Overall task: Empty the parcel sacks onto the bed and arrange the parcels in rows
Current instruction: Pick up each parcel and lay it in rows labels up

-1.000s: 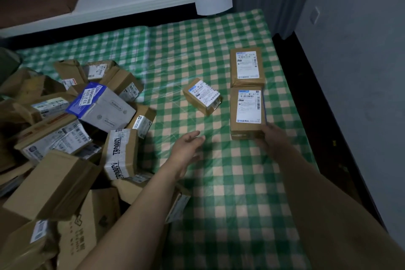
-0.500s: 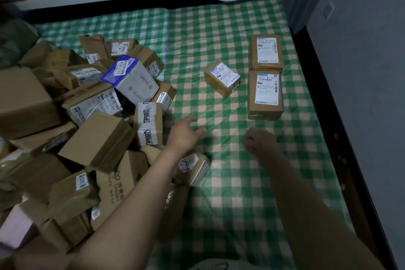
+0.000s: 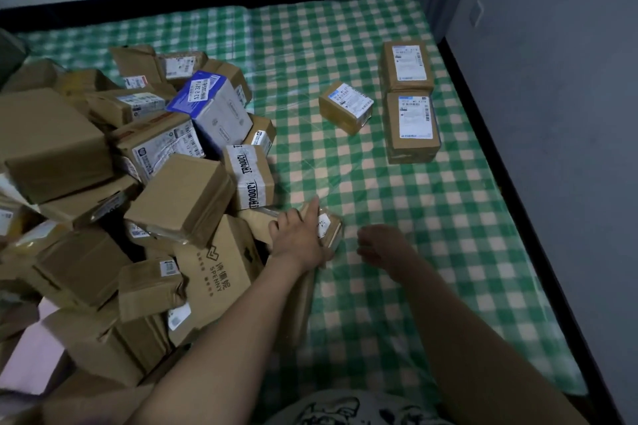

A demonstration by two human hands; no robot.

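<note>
Green checked bed (image 3: 397,210), heaped parcels (image 3: 145,183) left, three boxes (image 3: 411,114) right, possibly under clear film.

Heaped in a jumble over the left half of the green-checked bed (image 3: 397,286): brown cardboard parcels (image 3: 183,197) at all angles, most with white labels, among them a blue-and-grey box (image 3: 215,107) tilted on top and a carton with printed white tape (image 3: 250,176) at the pile's right edge. Lying flat, label up, end to end and touching near the bed's right edge: two brown parcels (image 3: 411,121), with a smaller labelled one (image 3: 345,107) skewed just to their left. Pressed under the left hand (image 3: 297,235) at the pile's near edge: one small brown parcel (image 3: 328,228) with a white label.
</note>
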